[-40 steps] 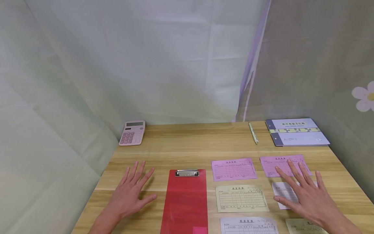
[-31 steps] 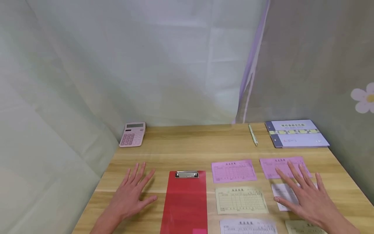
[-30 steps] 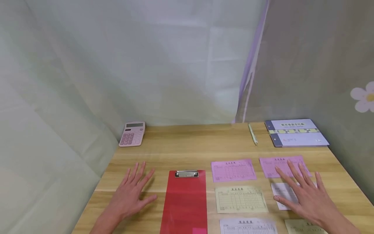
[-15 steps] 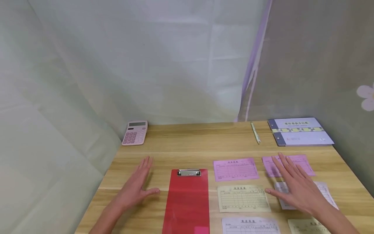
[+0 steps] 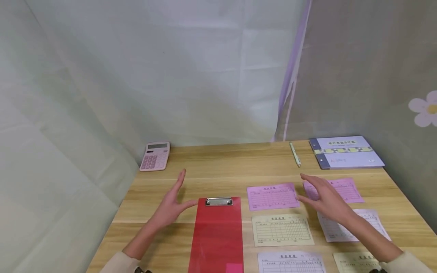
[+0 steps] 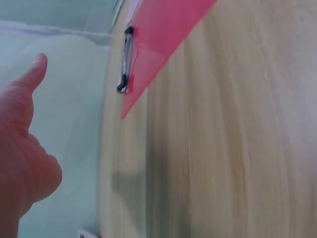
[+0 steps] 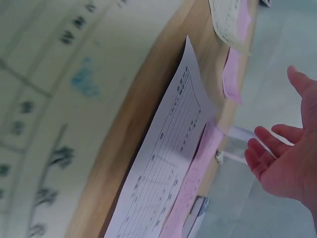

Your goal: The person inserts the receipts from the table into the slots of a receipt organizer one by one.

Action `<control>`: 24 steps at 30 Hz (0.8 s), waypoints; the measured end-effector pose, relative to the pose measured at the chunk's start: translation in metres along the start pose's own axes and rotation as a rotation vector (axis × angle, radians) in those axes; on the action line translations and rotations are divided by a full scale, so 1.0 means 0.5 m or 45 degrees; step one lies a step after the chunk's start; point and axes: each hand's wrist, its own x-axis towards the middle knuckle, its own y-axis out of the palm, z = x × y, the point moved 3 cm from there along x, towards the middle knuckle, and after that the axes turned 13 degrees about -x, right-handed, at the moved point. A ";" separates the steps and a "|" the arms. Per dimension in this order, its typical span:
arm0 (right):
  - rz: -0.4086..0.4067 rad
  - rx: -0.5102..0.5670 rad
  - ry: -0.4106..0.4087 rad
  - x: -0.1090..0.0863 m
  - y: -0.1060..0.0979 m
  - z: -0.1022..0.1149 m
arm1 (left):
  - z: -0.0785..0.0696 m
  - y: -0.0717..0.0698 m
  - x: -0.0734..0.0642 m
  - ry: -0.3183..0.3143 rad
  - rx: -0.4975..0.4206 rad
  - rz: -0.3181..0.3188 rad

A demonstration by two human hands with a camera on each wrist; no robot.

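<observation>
A red clipboard with a metal clip lies on the wooden table. In the head view my left hand hovers left of it, thumb stretched toward its top left corner, holding nothing. My right hand is raised over the right-hand slips, its palm turned inward and fingers loosely bent, with nothing in it. Its fingers overlap a pink receipt slip, and its thumb tip reaches the edge of another pink slip. In the right wrist view a white slip lies below the hand.
Yellow slips and white slips lie in columns right of the clipboard. A pink calculator stands at the back left. A pen and an account book lie at the back right. Cloth curtains surround the table.
Both hands, earlier spread flat with palms down, have lifted and turned inward, moving closer together toward the middle. Sleeves now show. The slips and clipboard stay in place.
</observation>
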 end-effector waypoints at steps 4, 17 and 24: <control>-0.041 -0.003 -0.028 0.020 0.015 0.003 | -0.003 0.032 0.013 0.023 -0.047 0.031; -0.058 -0.069 -0.006 0.068 0.053 -0.015 | 0.015 0.114 0.038 0.159 -0.022 0.183; 0.000 -0.052 0.063 0.083 0.064 -0.028 | 0.030 0.135 0.042 0.229 0.080 0.193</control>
